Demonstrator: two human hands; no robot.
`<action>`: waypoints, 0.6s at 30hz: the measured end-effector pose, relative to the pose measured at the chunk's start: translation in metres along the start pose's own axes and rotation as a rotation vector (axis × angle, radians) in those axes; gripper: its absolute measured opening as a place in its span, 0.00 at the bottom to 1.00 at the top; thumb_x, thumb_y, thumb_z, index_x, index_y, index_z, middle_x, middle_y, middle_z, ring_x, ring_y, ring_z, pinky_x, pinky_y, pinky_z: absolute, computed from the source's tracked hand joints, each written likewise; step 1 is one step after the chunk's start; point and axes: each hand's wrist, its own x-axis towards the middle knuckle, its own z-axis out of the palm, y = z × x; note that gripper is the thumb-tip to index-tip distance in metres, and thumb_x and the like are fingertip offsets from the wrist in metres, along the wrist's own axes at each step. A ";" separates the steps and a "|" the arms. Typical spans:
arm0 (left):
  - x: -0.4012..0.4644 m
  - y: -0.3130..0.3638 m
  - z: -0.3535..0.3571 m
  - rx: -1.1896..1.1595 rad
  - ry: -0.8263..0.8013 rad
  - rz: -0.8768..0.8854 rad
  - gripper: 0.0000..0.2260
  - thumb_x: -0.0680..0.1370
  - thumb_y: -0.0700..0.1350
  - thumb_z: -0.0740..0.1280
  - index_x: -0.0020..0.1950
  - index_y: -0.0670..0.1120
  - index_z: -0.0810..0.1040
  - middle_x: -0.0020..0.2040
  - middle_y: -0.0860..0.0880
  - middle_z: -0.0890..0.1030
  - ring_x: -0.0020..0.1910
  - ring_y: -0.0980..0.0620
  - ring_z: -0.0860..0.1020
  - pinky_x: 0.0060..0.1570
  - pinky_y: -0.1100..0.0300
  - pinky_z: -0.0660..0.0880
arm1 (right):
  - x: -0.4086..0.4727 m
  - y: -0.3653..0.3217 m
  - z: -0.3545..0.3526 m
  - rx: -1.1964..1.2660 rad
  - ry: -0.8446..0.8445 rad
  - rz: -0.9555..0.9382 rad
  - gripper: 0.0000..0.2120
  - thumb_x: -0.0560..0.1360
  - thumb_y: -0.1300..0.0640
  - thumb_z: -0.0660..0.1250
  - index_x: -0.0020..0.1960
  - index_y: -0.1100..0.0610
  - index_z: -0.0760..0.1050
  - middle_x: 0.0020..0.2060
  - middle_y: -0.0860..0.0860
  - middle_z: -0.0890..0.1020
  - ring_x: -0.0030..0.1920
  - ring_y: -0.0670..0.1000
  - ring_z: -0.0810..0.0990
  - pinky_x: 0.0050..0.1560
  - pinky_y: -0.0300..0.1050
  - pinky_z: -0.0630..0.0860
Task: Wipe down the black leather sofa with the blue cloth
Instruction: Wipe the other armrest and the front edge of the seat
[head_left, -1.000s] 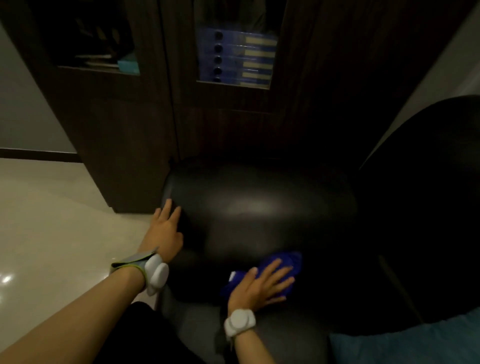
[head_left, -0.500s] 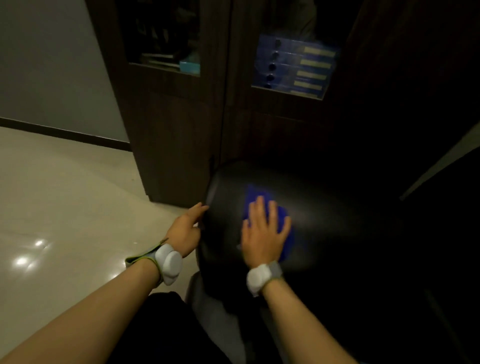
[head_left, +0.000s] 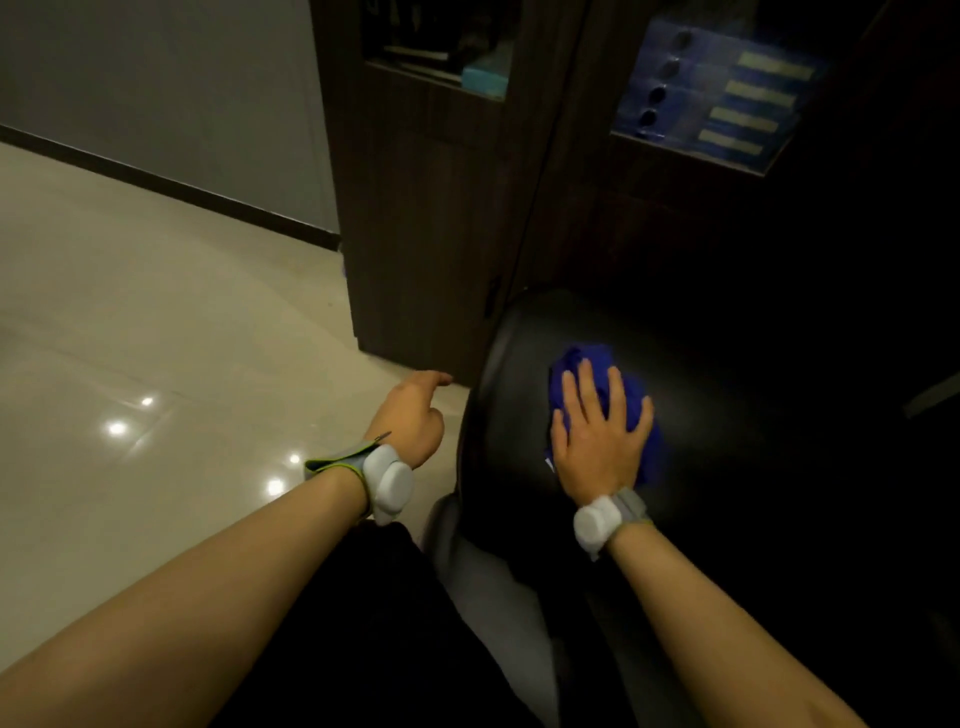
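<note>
Both hands shifting: right hand (head_left: 602, 436), fingers flat, is pressing blue cloth (head_left: 597, 364) farther up sofa (head_left: 737, 415) arm; left hand (head_left: 410, 415), loosely curled, is coming off; we are wiping onward

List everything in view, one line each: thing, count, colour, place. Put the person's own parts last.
sofa: one, black leather, right half of view; rounded arm nearest.
blue cloth: one, bunched on the sofa arm under the right hand.
cabinet: one, dark wood, behind the sofa, glass-fronted doors.
binders: a blue stack with pale labels, behind the cabinet's right pane.
floor: pale glossy tile, left, with light reflections.
wall: grey, upper left, dark skirting below.
wrist devices: two, white, one per wrist.
left hand: loosely curled, holds nothing, beside the sofa arm.
right hand: flat, fingers spread, pressing the cloth.
</note>
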 end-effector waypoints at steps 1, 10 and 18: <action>-0.001 0.000 0.002 -0.002 0.008 0.000 0.27 0.74 0.30 0.58 0.72 0.46 0.71 0.71 0.43 0.73 0.69 0.43 0.71 0.66 0.54 0.68 | -0.003 -0.010 0.003 0.000 0.009 -0.029 0.27 0.79 0.45 0.53 0.77 0.49 0.60 0.78 0.48 0.58 0.78 0.57 0.54 0.71 0.70 0.48; -0.009 0.000 0.014 -0.008 0.072 0.026 0.29 0.74 0.31 0.60 0.75 0.45 0.67 0.72 0.42 0.69 0.70 0.41 0.69 0.69 0.52 0.66 | -0.117 -0.039 0.050 -0.269 -0.087 -0.994 0.26 0.76 0.51 0.63 0.74 0.51 0.68 0.76 0.47 0.64 0.78 0.53 0.56 0.74 0.67 0.38; -0.005 0.036 0.051 0.057 -0.060 0.239 0.33 0.72 0.31 0.62 0.78 0.45 0.62 0.76 0.43 0.66 0.74 0.42 0.63 0.74 0.53 0.60 | -0.100 0.127 0.019 -0.047 0.021 -0.362 0.28 0.77 0.49 0.59 0.77 0.45 0.61 0.78 0.46 0.58 0.78 0.54 0.57 0.71 0.65 0.58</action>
